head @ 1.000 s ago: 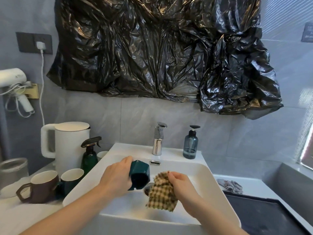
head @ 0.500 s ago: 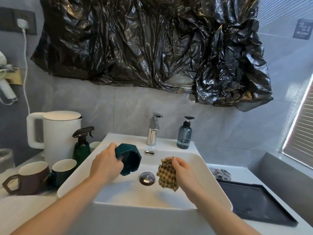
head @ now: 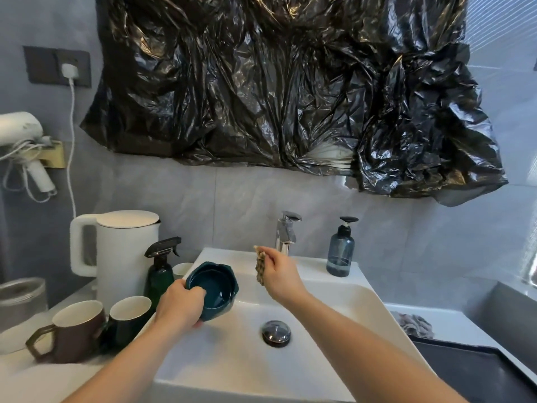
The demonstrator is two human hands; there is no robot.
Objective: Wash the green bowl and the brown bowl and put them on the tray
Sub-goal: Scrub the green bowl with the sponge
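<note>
1. Your left hand point(head: 181, 306) grips one green bowl point(head: 213, 289) over the sink point(head: 334, 338), thumb curled inside its rim.
2. Your right hand point(head: 280, 276) pinches one checked cloth point(head: 259, 267), hanging just left of your fingers.
3. Left of your left fingers stand two mugs, brown mug point(head: 72, 333) and green mug point(head: 129, 315).

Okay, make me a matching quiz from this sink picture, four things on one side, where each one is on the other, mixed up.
Things:
1. green bowl
2. checked cloth
3. soap dispenser
4. brown mug

Places:
A. on the sink's back rim, right of the faucet
B. gripped in the left hand
C. on the counter left of the sink
D. pinched in the right hand

Pairs: 1-B, 2-D, 3-A, 4-C
</note>
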